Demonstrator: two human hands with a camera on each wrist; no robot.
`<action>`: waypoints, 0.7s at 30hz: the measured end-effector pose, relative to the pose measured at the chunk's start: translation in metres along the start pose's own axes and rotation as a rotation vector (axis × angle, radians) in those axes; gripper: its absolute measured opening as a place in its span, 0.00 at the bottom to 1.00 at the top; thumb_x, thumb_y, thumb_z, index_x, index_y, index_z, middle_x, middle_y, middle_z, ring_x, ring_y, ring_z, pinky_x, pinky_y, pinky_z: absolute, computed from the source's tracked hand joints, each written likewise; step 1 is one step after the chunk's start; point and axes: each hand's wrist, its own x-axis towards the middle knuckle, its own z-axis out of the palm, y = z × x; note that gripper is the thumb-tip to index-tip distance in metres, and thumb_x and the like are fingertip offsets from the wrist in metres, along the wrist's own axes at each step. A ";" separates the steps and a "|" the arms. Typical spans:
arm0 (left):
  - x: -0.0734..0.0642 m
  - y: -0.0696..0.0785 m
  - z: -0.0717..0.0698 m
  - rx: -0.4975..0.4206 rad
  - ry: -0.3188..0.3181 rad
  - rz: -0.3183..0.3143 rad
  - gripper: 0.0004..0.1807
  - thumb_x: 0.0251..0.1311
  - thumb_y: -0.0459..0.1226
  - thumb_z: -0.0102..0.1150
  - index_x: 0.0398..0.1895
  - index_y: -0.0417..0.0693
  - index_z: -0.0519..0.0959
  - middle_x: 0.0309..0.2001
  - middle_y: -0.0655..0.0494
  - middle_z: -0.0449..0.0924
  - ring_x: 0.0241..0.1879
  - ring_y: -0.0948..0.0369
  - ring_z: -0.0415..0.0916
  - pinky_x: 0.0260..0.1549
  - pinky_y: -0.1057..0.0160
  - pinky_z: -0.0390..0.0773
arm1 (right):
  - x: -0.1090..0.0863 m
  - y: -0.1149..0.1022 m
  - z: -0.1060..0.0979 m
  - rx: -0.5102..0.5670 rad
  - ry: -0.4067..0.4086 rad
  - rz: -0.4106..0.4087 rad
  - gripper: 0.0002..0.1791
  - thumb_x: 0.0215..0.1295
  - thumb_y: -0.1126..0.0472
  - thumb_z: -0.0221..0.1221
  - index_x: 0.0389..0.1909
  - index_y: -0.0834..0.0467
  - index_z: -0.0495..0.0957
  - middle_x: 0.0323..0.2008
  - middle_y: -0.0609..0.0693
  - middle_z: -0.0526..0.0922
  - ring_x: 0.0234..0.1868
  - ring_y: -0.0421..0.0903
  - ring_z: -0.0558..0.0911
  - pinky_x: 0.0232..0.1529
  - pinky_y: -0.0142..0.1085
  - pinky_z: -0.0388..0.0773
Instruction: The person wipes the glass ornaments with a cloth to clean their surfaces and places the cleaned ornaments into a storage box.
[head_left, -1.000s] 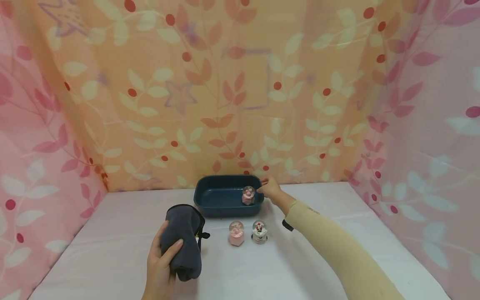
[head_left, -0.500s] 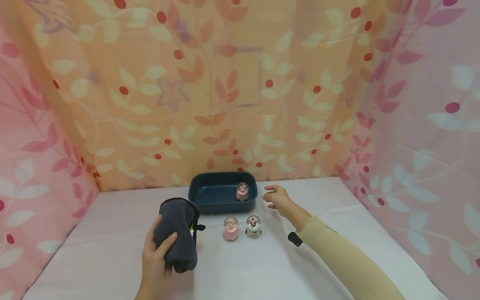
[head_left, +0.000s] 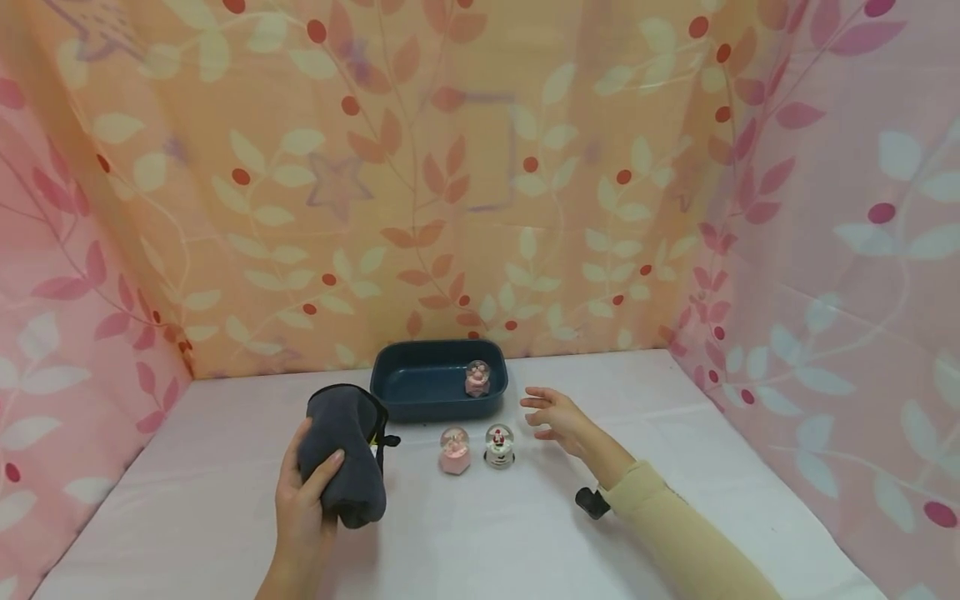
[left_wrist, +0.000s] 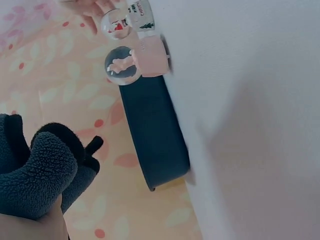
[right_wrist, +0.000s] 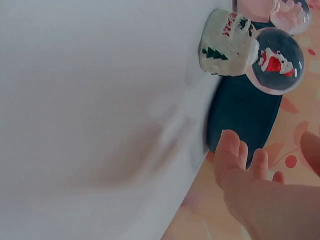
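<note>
Gripping the dark grey fleece bundle (head_left: 341,458), the left hand (head_left: 300,504) was curled, in the head view, presumably to keep it rolled. One pink snow globe (head_left: 477,379) was contained in the blue dish (head_left: 408,412); a second pink globe (head_left: 454,452) and the Santa globe (head_left: 499,448) were stood upright before it. In the left wrist view, the bundle was held clear of the tabletop (left_wrist: 260,60). In the right wrist view, the right hand (right_wrist: 257,197) was loosely spread, nothing grasped.

Before me: table (head_left: 465,542), white-covered. On it: dark blue dish (head_left: 435,412) towards back; pink-based snow globe (head_left: 454,451), white-based snow globe (head_left: 498,447), side by side, nearer me.
</note>
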 end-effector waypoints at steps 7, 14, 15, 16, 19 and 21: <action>0.001 -0.004 0.000 -0.038 0.000 0.010 0.32 0.64 0.21 0.49 0.68 0.55 0.60 0.64 0.57 0.57 0.51 0.64 0.75 0.40 0.67 0.80 | -0.009 0.012 -0.004 0.023 -0.153 -0.005 0.40 0.61 0.79 0.51 0.74 0.65 0.50 0.71 0.63 0.58 0.70 0.63 0.58 0.61 0.59 0.64; 0.001 -0.005 0.001 -0.060 -0.013 0.021 0.32 0.64 0.21 0.50 0.67 0.54 0.61 0.64 0.55 0.57 0.50 0.63 0.75 0.39 0.67 0.80 | -0.011 0.023 0.002 0.002 -0.301 0.012 0.47 0.60 0.77 0.57 0.76 0.64 0.42 0.75 0.62 0.48 0.74 0.63 0.47 0.65 0.63 0.51; 0.001 -0.005 0.002 -0.061 -0.013 0.022 0.32 0.64 0.21 0.50 0.67 0.54 0.61 0.64 0.55 0.58 0.50 0.63 0.76 0.39 0.67 0.80 | -0.010 0.024 0.003 0.004 -0.306 0.017 0.48 0.59 0.77 0.58 0.76 0.63 0.42 0.75 0.62 0.47 0.74 0.63 0.47 0.65 0.62 0.52; 0.001 -0.005 0.002 -0.060 -0.014 0.023 0.32 0.64 0.21 0.50 0.67 0.54 0.61 0.64 0.55 0.58 0.50 0.63 0.76 0.39 0.68 0.80 | -0.009 0.025 0.005 -0.003 -0.307 0.017 0.49 0.59 0.77 0.58 0.76 0.63 0.42 0.75 0.61 0.48 0.74 0.63 0.47 0.65 0.62 0.52; 0.000 -0.005 0.004 -0.059 -0.017 0.024 0.32 0.64 0.21 0.49 0.67 0.54 0.61 0.64 0.55 0.58 0.50 0.63 0.75 0.39 0.68 0.80 | -0.007 0.029 0.009 -0.030 -0.302 0.011 0.49 0.58 0.77 0.60 0.76 0.63 0.43 0.74 0.62 0.49 0.73 0.63 0.49 0.64 0.56 0.60; 0.000 -0.005 0.005 -0.057 -0.015 0.027 0.32 0.64 0.21 0.49 0.67 0.54 0.61 0.63 0.55 0.58 0.50 0.63 0.75 0.39 0.68 0.79 | -0.005 0.031 0.011 -0.045 -0.290 0.017 0.49 0.57 0.78 0.60 0.76 0.63 0.44 0.74 0.62 0.51 0.73 0.63 0.51 0.60 0.50 0.66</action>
